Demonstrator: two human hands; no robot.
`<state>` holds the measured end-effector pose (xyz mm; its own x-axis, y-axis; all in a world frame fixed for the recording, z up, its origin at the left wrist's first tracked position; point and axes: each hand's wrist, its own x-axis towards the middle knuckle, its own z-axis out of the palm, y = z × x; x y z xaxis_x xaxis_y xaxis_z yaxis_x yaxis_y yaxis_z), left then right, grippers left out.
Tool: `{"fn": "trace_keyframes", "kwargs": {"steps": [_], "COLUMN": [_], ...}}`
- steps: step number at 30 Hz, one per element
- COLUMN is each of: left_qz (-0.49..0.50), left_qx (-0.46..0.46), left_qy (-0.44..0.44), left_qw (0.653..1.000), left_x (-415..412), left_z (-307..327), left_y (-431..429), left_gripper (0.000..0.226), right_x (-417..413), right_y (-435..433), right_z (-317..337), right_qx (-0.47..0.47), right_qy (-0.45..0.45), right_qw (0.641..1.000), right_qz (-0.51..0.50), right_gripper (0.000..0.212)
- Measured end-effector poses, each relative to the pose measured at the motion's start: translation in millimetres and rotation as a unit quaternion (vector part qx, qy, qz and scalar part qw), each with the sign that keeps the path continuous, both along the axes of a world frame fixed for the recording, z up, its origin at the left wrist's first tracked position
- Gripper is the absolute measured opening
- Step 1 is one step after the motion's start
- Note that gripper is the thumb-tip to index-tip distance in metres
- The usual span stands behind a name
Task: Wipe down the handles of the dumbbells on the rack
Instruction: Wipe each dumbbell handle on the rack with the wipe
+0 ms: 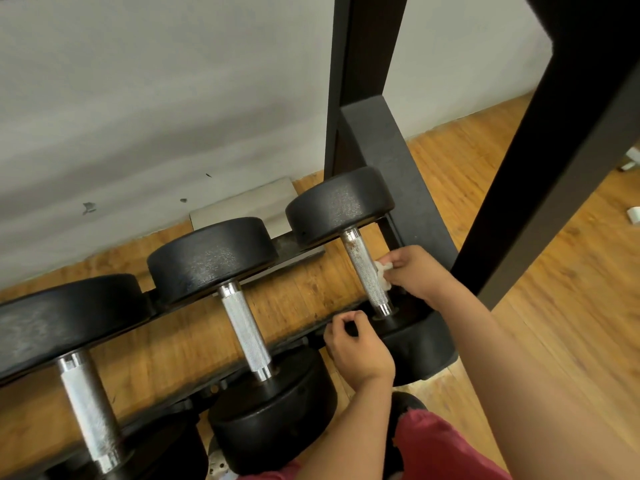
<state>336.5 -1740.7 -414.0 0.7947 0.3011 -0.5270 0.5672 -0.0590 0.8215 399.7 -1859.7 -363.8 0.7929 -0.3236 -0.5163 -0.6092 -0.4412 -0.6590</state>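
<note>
Dumbbell handle (364, 268) at far right touches the white wipe (383, 271) pinched in the right hand (417, 271); left hand (360, 348) curled by the front rail (294, 337), can't tell if gripping.

I see knurled, shiny metal handles (369, 271) between matt, pebbled black rubber heads (337, 206), a soft white cloth (383, 271), and glossy wood-grain floor (554, 254).

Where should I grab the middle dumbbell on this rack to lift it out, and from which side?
Grip the middle dumbbell's knurled handle, midway between its two black heads. Come from above, palm down, fingers wrapping across the bar: it bridges the rack rails with open space above and beneath, while the heads look too broad for one hand.
</note>
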Motion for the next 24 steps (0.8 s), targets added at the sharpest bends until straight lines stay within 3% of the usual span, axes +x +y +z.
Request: {"fn": "trace_keyframes", "kwargs": {"steps": [4, 7, 12, 17, 20, 24], "left_qz": [0.000, 0.002, 0.000, -0.002, -0.002, -0.004], "left_qx": [-0.002, 0.000, 0.002, 0.002, -0.001, 0.000], "left_qy": [0.007, 0.006, 0.013, 0.008, 0.013, 0.017], "left_qw": [1.000, 1.000, 1.000, 1.000, 1.000, 1.000], "left_x": [1, 1, 0, 0, 0, 0], "left_z": [1, 2, 4, 6, 7, 9], "left_y": [0, 0, 0, 0, 0, 1], "left_gripper": [0.010, 0.010, 0.009, 0.009, 0.009, 0.008], "right_x": [1, 2, 10, 9, 6, 6], "right_y": [3, -3, 14, 10, 3, 13], "right_z": [-6, 4, 0, -1, 1, -6], "right_qx": [0.042, -0.016, -0.058, -0.037, -0.003, 0.096], "right_qy": [0.050, 0.095, 0.032, 0.075, 0.024, -0.061], "right_qw": [0.998, 0.995, 0.997, 0.996, 0.998, 0.984], "right_qz": [-0.023, 0.026, -0.039, -0.019, -0.062, -0.136], "right_gripper": [0.028, 0.022, 0.031, 0.035, 0.024, 0.027]}}
